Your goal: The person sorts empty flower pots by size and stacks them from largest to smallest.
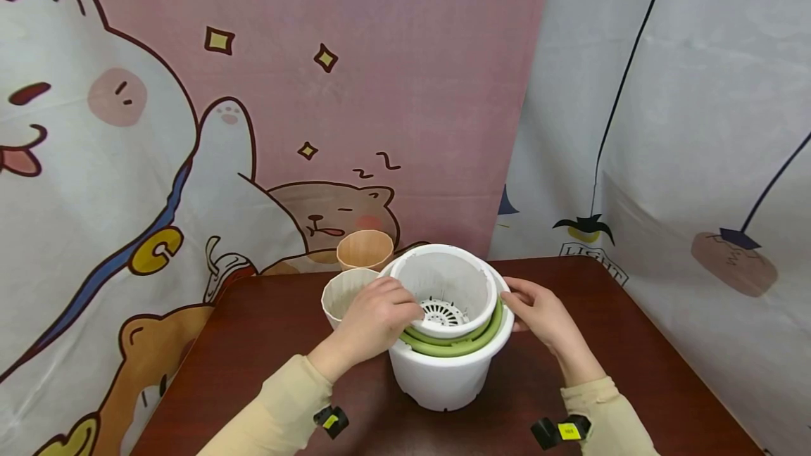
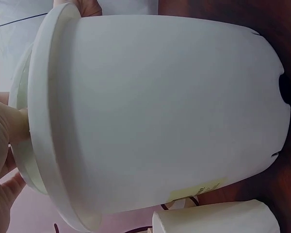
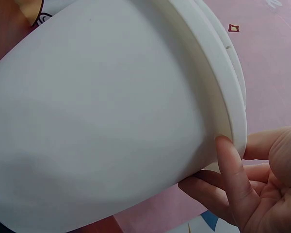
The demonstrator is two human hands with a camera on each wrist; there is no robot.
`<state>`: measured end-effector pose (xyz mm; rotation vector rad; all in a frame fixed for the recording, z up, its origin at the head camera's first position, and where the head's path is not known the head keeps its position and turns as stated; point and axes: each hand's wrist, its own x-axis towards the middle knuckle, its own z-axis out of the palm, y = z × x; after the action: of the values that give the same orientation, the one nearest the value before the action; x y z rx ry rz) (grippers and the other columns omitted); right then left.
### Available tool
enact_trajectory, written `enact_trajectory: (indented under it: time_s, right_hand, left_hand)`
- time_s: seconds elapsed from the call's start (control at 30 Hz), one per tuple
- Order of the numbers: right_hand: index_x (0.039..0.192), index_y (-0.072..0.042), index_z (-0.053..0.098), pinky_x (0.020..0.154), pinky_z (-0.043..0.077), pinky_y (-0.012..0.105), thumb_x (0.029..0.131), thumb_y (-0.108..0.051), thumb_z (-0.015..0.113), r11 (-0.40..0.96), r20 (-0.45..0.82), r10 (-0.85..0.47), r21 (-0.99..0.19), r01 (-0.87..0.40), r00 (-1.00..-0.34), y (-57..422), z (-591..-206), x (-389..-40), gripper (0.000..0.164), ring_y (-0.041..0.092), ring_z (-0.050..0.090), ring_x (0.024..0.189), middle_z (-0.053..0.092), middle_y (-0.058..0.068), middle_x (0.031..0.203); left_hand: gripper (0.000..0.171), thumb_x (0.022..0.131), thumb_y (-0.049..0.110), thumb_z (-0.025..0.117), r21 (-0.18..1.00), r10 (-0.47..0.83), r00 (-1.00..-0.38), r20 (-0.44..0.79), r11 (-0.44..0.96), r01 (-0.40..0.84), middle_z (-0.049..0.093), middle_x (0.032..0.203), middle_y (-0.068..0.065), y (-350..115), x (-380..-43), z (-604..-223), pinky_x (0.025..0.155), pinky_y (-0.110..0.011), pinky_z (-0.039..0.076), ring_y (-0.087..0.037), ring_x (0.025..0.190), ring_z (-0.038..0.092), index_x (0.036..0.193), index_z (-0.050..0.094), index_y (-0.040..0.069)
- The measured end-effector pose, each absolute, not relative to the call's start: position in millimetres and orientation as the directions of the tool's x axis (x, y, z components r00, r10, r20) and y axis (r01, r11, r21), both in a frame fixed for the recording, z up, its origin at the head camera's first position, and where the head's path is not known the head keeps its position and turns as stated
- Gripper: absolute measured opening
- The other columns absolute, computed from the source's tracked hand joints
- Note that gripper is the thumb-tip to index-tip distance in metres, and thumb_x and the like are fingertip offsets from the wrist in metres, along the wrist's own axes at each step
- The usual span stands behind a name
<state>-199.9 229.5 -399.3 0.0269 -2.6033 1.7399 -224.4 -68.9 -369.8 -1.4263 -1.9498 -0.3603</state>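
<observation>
A large white flowerpot (image 1: 443,380) stands upright on the table, with a green pot (image 1: 453,349) nested in it. Inside the green one sits a smaller white flowerpot (image 1: 450,280), tilted, its slotted bottom visible. My left hand (image 1: 379,312) grips the near left rim of this inner pot. In the left wrist view the left thumb and fingers (image 2: 2,141) hold that rim above the outer pot's wall (image 2: 160,111). My right hand (image 1: 541,312) pinches the outer pot's rim on the right, and the right wrist view has its fingers (image 3: 233,170) around that rim.
Left of the nested pots, and partly behind my left hand, stands a cream fluted pot (image 1: 342,294). A peach-coloured pot (image 1: 365,250) is behind it. The dark red table (image 1: 266,343) meets cartoon-printed cloth (image 1: 412,90) at the back and sides.
</observation>
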Motion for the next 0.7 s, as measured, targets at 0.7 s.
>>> enact_trajectory:
  time_s: [0.7]
  right_hand:
    - [0.133,-0.007,0.047,0.064,0.055,0.033,0.087,-0.035,0.062,0.383,0.022,-0.001,-0.923,-0.021,-1.000,228.9,-400.7,-200.1,0.056,0.022,0.065,0.078,0.059,0.019,0.116]
  left_hand:
    - [0.013,0.078,0.003,0.065,-0.110,0.705,-0.175,0.687,0.339,0.934,0.063,0.082,0.006,-69.6,-225.4,-373.0,0.080,-0.028,0.045,-0.013,0.082,0.055,0.080,0.068,0.015]
